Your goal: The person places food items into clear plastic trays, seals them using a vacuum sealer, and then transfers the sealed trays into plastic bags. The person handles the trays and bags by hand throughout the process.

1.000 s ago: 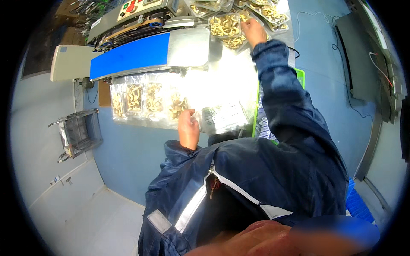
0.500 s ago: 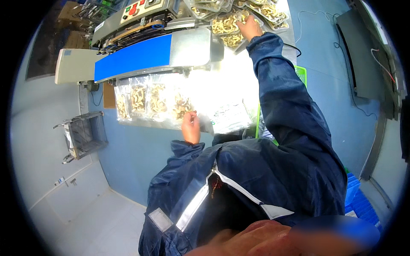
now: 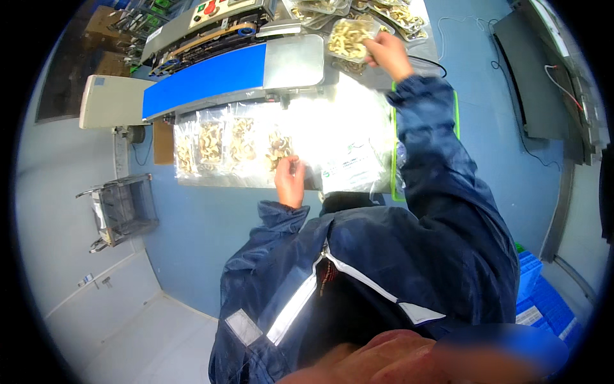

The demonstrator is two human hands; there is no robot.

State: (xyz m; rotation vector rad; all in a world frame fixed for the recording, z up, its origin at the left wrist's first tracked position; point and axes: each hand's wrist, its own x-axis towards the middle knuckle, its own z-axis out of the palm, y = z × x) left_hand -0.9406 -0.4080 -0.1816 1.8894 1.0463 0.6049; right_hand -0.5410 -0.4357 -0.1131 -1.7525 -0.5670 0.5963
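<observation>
My right hand [image 3: 389,54] is closed on the rim of a clear plastic tray [image 3: 350,40] full of pale, curled sliced pieces that look like mushrooms. The tray is lifted and tilted at the far side of the table, beside other filled trays. My left hand [image 3: 291,180] is at the table's near edge, its fingers pinching the near end of a clear plastic bag [image 3: 278,144] with similar slices in it. To the left of that bag lie several more filled bags [image 3: 211,144] in a row. Flat printed bags [image 3: 350,169] lie to the right of my left hand.
A machine with a blue belt [image 3: 204,82] and a metal end plate [image 3: 294,61] stands behind the bags. Filled trays [image 3: 396,14] are stacked at the far right. A green-rimmed basket [image 3: 394,153] is at the table's right side, and a wire-frame stand [image 3: 125,211] is at left.
My right hand has picked up a tray from the far trays and drawn it slightly nearer, tilting it. My left hand stays at the near end of the bag.
</observation>
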